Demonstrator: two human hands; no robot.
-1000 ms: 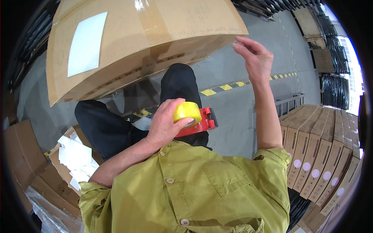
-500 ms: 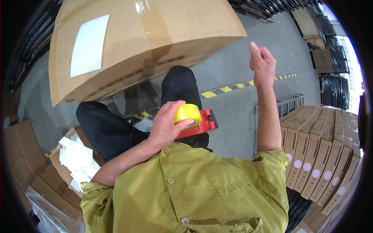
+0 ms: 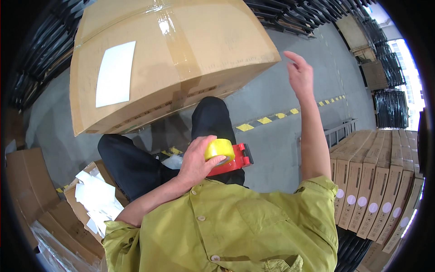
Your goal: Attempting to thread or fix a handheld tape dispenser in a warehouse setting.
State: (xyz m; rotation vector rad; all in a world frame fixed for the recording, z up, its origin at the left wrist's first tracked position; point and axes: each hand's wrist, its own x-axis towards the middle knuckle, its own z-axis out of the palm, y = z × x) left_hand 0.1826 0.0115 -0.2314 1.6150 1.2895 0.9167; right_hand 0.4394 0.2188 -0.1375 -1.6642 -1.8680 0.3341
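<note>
Large taped brown cardboard box [image 3: 167,59] with white label, resting before the knees; right hand [image 3: 300,72], lately at its edge, now lifted clear, fingers open; left hand [image 3: 197,161] grips red tape dispenser with yellow roll [image 3: 226,156].

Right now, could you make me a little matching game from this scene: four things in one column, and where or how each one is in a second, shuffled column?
Things
1. big cardboard box
2. tape dispenser
3. right hand
4. row of flat cartons

Places or states
A. raised, open, holding nothing
B. standing side by side at the person's right
C. held in the left hand, in front of the green shirt
D. sealed with clear tape, white label on top, above the knees

Pairs: 1-D, 2-C, 3-A, 4-B
</note>
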